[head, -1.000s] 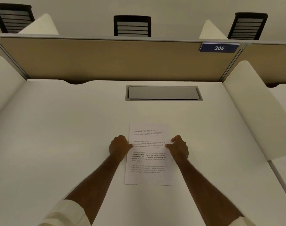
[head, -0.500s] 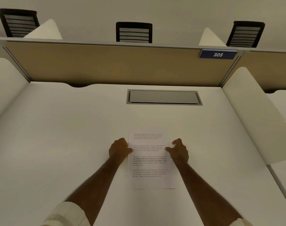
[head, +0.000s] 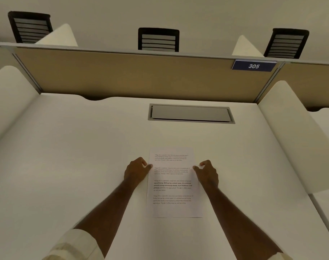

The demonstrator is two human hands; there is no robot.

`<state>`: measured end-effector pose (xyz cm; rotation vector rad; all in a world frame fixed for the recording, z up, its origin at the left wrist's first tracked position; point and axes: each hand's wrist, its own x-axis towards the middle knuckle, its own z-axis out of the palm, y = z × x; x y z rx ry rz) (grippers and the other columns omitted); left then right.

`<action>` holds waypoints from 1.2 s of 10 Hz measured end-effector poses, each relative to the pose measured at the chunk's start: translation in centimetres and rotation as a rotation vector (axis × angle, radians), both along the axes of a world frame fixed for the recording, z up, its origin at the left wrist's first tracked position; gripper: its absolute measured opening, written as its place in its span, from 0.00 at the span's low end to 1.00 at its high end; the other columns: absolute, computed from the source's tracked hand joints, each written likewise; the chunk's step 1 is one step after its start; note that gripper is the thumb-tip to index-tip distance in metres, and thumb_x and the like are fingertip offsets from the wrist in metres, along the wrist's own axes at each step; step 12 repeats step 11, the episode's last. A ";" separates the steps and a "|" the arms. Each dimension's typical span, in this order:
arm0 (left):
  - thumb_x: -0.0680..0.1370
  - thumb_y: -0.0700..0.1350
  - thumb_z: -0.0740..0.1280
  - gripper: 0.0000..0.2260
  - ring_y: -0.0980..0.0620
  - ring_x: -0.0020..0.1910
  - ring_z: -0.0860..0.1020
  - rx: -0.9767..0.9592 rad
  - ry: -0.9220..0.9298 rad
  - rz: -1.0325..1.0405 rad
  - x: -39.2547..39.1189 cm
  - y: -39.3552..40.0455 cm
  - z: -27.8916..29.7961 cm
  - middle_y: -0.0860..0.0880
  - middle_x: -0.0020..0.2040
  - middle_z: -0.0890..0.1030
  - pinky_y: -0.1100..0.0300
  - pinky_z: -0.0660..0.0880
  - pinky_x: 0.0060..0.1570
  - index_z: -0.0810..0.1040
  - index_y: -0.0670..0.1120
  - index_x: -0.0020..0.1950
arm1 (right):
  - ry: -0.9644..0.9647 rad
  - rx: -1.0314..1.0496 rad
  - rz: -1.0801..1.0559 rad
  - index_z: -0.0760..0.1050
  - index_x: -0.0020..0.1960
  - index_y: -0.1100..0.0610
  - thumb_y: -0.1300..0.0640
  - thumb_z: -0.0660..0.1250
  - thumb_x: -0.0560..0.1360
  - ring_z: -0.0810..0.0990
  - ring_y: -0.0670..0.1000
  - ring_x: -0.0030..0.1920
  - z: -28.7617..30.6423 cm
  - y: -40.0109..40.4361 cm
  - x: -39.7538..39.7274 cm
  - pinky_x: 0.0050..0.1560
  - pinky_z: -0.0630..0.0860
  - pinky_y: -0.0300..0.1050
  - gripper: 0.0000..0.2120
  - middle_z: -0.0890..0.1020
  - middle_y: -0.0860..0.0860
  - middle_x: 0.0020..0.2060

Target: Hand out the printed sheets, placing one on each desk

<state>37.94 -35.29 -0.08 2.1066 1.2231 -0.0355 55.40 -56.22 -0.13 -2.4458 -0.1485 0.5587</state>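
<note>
A printed sheet with several short paragraphs of text lies flat on the white desk, a little right of its middle and lengthwise towards me. My left hand pinches the sheet's left edge near the top, thumb on the paper. At the same height, my right hand holds the right edge with thumb and curled forefinger. Both forearms reach in from the bottom of the view, with pale rolled sleeves at the elbows.
A grey cable hatch is set into the desk beyond the sheet. A tan partition with a blue "305" plate closes the back. White side dividers flank the desk. Three black chairs stand behind.
My view has tilted up slightly, so the partition sits lower in the frame. The sheet and both hands stay at the same spot on the desk.
</note>
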 end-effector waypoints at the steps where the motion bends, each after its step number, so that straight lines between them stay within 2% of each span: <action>1: 0.76 0.56 0.70 0.11 0.48 0.52 0.81 0.099 -0.034 -0.037 -0.3 0.0 0.1 0.51 0.50 0.83 0.56 0.77 0.51 0.77 0.51 0.54 | -0.083 -0.022 0.044 0.74 0.60 0.52 0.48 0.69 0.76 0.82 0.57 0.57 0.4 -0.2 -0.2 0.56 0.77 0.50 0.15 0.84 0.52 0.56; 2: 0.76 0.55 0.71 0.19 0.48 0.63 0.76 0.312 -0.090 -0.243 -1.0 -0.5 -0.5 0.51 0.62 0.80 0.54 0.72 0.61 0.77 0.50 0.64 | -0.282 -0.054 0.232 0.74 0.60 0.52 0.51 0.68 0.77 0.79 0.54 0.59 0.3 -0.6 -0.7 0.56 0.76 0.50 0.13 0.82 0.50 0.55; 3: 0.76 0.60 0.68 0.33 0.49 0.79 0.59 0.341 0.042 -0.456 -1.3 -0.8 -1.3 0.51 0.79 0.64 0.49 0.54 0.78 0.65 0.49 0.78 | -0.384 -0.097 0.383 0.75 0.65 0.53 0.51 0.68 0.77 0.76 0.54 0.62 -0.2 -0.8 -1.2 0.61 0.73 0.50 0.17 0.80 0.49 0.62; 4: 0.77 0.64 0.64 0.37 0.51 0.81 0.49 0.348 0.140 -0.560 -1.2 -0.7 -1.9 0.53 0.82 0.55 0.46 0.44 0.79 0.58 0.49 0.80 | -0.376 -0.081 0.383 0.74 0.68 0.53 0.50 0.67 0.78 0.75 0.54 0.65 -0.4 -1.0 -1.6 0.64 0.70 0.51 0.19 0.78 0.49 0.66; 6: 0.78 0.64 0.63 0.36 0.51 0.81 0.47 0.342 0.151 -0.582 -1.0 -0.6 -1.8 0.53 0.82 0.53 0.43 0.43 0.78 0.57 0.49 0.81 | -0.385 -0.076 0.382 0.72 0.70 0.54 0.48 0.66 0.79 0.74 0.54 0.68 -0.9 -1.3 -1.7 0.67 0.69 0.51 0.22 0.77 0.49 0.68; 7: 0.78 0.64 0.62 0.37 0.50 0.81 0.46 0.338 0.122 -0.590 -1.1 -0.7 -1.8 0.51 0.83 0.49 0.44 0.42 0.79 0.55 0.50 0.81 | -0.405 -0.075 0.409 0.71 0.72 0.54 0.46 0.64 0.80 0.72 0.53 0.71 -1.2 -1.6 -1.8 0.70 0.67 0.51 0.23 0.76 0.50 0.70; 8: 0.79 0.64 0.60 0.37 0.47 0.81 0.42 0.360 0.047 -0.564 -1.2 -0.8 -1.6 0.47 0.82 0.41 0.48 0.41 0.79 0.50 0.48 0.82 | -0.427 -0.125 0.507 0.66 0.77 0.55 0.42 0.60 0.82 0.63 0.55 0.78 -1.2 -1.7 -1.7 0.77 0.60 0.52 0.28 0.67 0.53 0.77; 9: 0.82 0.62 0.55 0.36 0.46 0.81 0.40 0.481 -0.010 -0.542 -1.0 -0.6 -1.3 0.45 0.82 0.39 0.49 0.39 0.79 0.45 0.45 0.82 | -0.464 -0.195 0.617 0.51 0.82 0.54 0.37 0.52 0.82 0.48 0.55 0.82 -1.2 -1.3 -1.3 0.82 0.46 0.53 0.35 0.51 0.54 0.82; 10: 0.83 0.61 0.51 0.35 0.45 0.81 0.40 0.593 -0.034 -0.562 -0.7 -0.9 -0.3 0.44 0.82 0.40 0.48 0.38 0.79 0.43 0.43 0.81 | -0.515 -0.223 0.671 0.39 0.82 0.55 0.35 0.48 0.82 0.39 0.54 0.82 -0.6 -0.9 -1.3 0.82 0.40 0.53 0.39 0.41 0.54 0.82; 12: 0.83 0.59 0.50 0.33 0.45 0.81 0.40 0.663 -0.071 -0.542 0.2 -0.8 0.4 0.43 0.82 0.41 0.46 0.40 0.79 0.44 0.42 0.81 | -0.560 -0.210 0.677 0.36 0.81 0.57 0.34 0.45 0.81 0.37 0.54 0.82 0.1 -0.3 -1.3 0.82 0.41 0.53 0.40 0.39 0.54 0.82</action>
